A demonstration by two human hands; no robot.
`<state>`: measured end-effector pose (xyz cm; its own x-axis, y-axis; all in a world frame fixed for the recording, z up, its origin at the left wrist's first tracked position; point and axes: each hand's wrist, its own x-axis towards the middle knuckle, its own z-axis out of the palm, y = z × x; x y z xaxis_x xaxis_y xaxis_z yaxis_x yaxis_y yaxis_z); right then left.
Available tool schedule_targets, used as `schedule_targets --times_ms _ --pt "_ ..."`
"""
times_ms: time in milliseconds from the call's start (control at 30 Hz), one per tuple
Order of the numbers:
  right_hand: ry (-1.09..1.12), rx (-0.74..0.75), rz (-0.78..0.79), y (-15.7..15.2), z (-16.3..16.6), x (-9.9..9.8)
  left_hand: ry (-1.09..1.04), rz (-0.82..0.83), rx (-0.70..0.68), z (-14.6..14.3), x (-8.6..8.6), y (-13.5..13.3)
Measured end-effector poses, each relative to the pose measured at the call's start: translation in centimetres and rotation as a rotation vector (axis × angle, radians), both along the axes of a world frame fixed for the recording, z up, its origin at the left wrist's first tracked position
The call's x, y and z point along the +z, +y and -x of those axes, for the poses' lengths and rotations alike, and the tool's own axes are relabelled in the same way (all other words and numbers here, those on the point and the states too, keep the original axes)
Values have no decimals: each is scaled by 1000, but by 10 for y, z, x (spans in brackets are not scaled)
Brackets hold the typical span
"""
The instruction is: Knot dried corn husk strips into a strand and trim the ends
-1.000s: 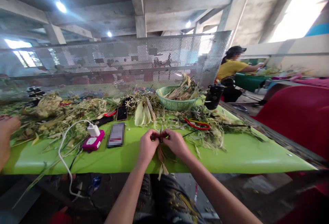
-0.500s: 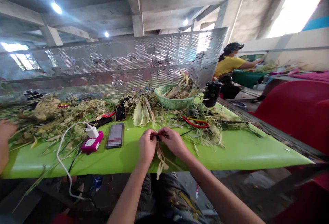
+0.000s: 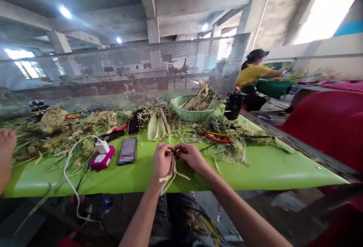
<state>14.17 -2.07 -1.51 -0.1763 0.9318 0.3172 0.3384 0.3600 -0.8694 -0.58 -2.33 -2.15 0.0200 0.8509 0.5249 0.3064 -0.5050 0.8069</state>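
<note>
My left hand (image 3: 162,161) and my right hand (image 3: 192,157) meet over the front edge of the lime-green table (image 3: 263,169). Both are closed in a pinch on a small bundle of dried corn husk strips (image 3: 170,173), whose loose ends hang down below my left hand. Just beyond my hands lie a pale folded corn husk (image 3: 157,126), red-handled scissors (image 3: 216,137) and a green basket (image 3: 193,114) filled with husks.
Two phones (image 3: 127,150) (image 3: 134,126) and a pink power bank (image 3: 102,159) with a white charger cable lie at the left. Husk litter covers the table's back. A black cup (image 3: 234,105) stands by the mesh screen. Another person's hand (image 3: 6,152) shows at far left; a person in yellow (image 3: 253,73) sits behind.
The hanging husk ends have swung up and to the left under my left hand. Both hands stay pinched together in almost the same place.
</note>
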Motion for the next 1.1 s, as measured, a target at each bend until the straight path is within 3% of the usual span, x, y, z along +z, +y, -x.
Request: schedule_targets --times_ms 300,800,1100 --pt "13 -46 6 -4 1 3 53 70 31 1 1 -5" --pt "-148 -153 -123 -12 6 14 29 87 11 1 -1 -6" --pt "-146 -91 -94 -3 4 6 -73 153 -14 2 -4 -2"
